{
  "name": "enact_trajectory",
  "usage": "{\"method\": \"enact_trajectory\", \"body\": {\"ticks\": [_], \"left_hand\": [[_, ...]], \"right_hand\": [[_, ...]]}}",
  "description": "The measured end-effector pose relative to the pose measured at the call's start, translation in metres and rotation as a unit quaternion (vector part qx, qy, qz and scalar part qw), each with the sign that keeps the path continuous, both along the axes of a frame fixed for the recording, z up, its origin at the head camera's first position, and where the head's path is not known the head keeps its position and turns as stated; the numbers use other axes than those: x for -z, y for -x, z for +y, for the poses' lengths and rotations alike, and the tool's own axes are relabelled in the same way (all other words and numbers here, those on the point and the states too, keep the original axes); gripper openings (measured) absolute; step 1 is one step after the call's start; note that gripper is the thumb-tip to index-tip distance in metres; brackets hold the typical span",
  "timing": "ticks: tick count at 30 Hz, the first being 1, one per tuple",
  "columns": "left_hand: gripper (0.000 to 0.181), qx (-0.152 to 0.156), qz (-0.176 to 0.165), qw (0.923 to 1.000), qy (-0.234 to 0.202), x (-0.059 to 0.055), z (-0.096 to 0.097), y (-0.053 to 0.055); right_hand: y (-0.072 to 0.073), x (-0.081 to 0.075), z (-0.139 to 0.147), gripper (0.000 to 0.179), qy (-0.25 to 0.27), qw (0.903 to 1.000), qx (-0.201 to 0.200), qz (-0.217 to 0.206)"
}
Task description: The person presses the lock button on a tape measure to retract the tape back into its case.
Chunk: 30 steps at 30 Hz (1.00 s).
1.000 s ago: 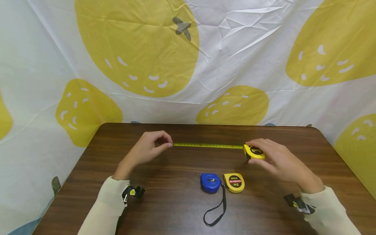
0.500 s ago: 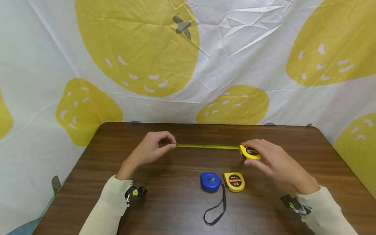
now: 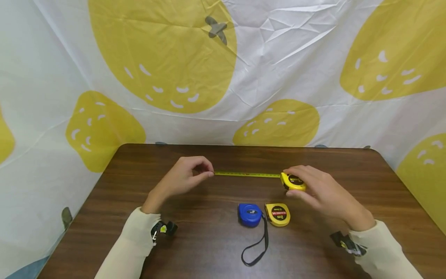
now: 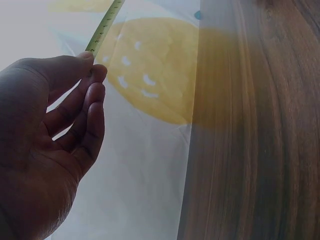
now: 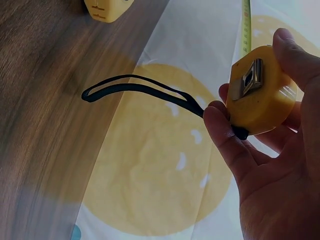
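My right hand [image 3: 324, 193] grips a yellow tape measure [image 3: 293, 182] by its case, fingers over the far side and thumb on the near side. Its yellow blade [image 3: 247, 174] runs out to the left, nearly level. My left hand [image 3: 184, 176] pinches the blade's end between thumb and fingertips. In the left wrist view the numbered blade [image 4: 104, 27] rises from the pinch [image 4: 87, 60], which hides its tip. The right wrist view shows a metal belt clip [image 5: 252, 77] on the case and a black strap [image 5: 135, 87] hanging from it.
A blue tape measure [image 3: 249, 215] with a black wrist strap [image 3: 256, 254] lies on the brown wooden table [image 3: 202, 240], nearer me than the hands. Just right of it is another yellow tape measure [image 3: 278, 215]. A white cloth [image 3: 188, 131] with yellow fruit prints hangs behind the table.
My hands have come closer together: the left has moved right, the right has moved left. The exposed length of blade between them has shortened. The two tape measures on the table stay put.
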<state>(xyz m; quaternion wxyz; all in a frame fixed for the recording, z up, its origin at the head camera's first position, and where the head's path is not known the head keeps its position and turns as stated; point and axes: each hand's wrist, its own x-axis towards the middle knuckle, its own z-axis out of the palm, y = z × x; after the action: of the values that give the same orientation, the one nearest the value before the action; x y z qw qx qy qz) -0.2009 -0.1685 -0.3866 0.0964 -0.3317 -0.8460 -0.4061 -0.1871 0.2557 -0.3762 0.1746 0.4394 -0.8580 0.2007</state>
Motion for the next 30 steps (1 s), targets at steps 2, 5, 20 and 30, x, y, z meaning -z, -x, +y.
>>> {"method": "enact_trajectory", "body": {"ticks": [2,5,20,30], "left_hand": [[0.009,0.003,0.0,1.0,-0.001,0.0,0.001,-0.001],[0.009,0.008,0.002,1.0,0.0,0.002,0.004,-0.001],[0.009,0.034,0.012,0.9993,0.009,0.006,0.021,-0.004],[0.009,0.04,0.011,0.999,0.018,0.004,0.028,-0.008]], "right_hand": [[-0.001,0.0,-0.001,0.056,-0.001,1.0,0.002,-0.002],[-0.001,0.001,-0.002,0.059,-0.006,1.0,0.005,-0.003],[-0.012,0.001,-0.013,0.057,-0.018,0.9994,0.013,-0.026],[-0.016,0.004,-0.021,0.053,-0.009,0.9999,-0.012,-0.003]]}}
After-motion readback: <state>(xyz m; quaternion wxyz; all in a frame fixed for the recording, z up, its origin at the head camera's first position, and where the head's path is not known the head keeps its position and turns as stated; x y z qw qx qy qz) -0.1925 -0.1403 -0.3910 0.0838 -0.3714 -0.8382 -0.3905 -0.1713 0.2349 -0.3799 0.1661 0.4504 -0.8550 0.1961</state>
